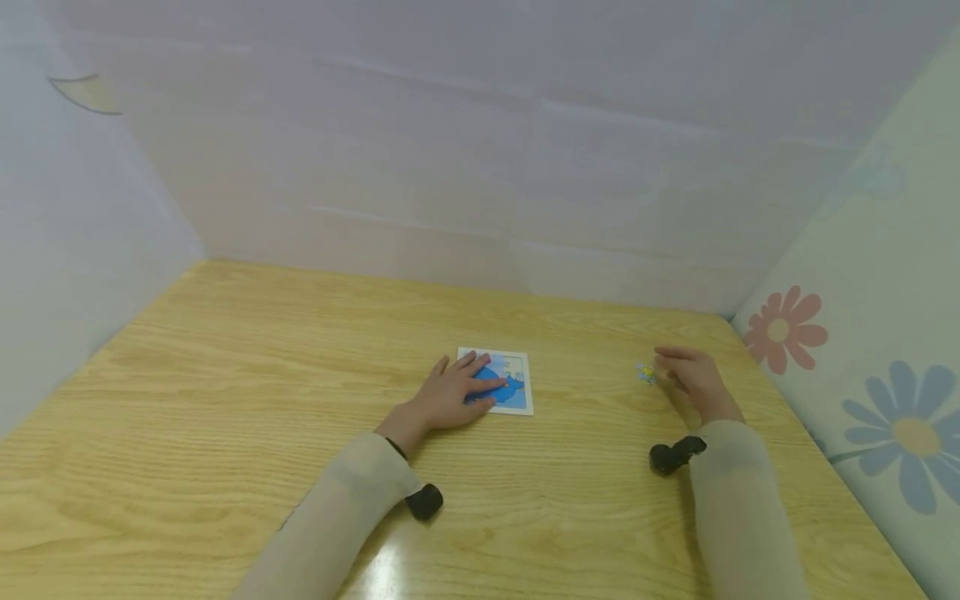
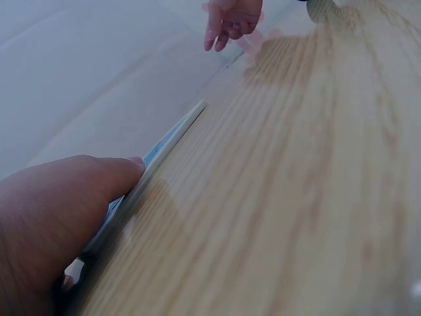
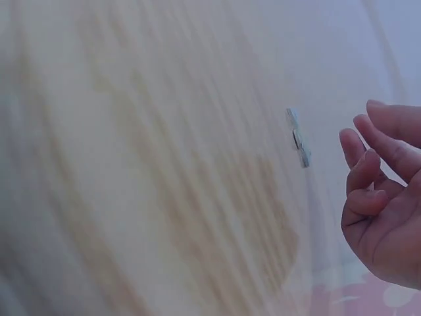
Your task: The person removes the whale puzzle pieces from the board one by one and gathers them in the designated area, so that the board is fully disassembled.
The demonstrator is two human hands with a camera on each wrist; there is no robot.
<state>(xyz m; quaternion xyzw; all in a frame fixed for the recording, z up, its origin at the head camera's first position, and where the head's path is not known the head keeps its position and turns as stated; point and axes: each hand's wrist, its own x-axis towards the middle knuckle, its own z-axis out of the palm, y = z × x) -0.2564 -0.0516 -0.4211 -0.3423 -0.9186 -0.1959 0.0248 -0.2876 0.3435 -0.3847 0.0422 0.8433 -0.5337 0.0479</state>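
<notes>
A small square picture board (image 1: pixel 521 407) with a white border and a blue animal picture lies on the table. My left hand (image 1: pixel 452 393) rests on it with straight, spread fingers, covering its left part. In the left wrist view the thumb (image 2: pixel 115 176) lies along the board's edge (image 2: pixel 177 133). To the right is a small blue-and-yellow cluster of flat pieces (image 1: pixel 646 372), seen edge-on as a thin little stack (image 3: pixel 298 139) in the right wrist view. My right hand (image 1: pixel 693 379) hovers just beside these pieces, fingers loosely bent and holding nothing.
The wood-grain table (image 1: pixel 300 375) ends at a pale sheet wall (image 1: pixel 450 167) behind. On the right stands a side panel (image 1: pixel 862 317) printed with large flowers. Black wrist devices (image 1: pixel 424 502) sit at both beige sleeves (image 1: pixel 330 508).
</notes>
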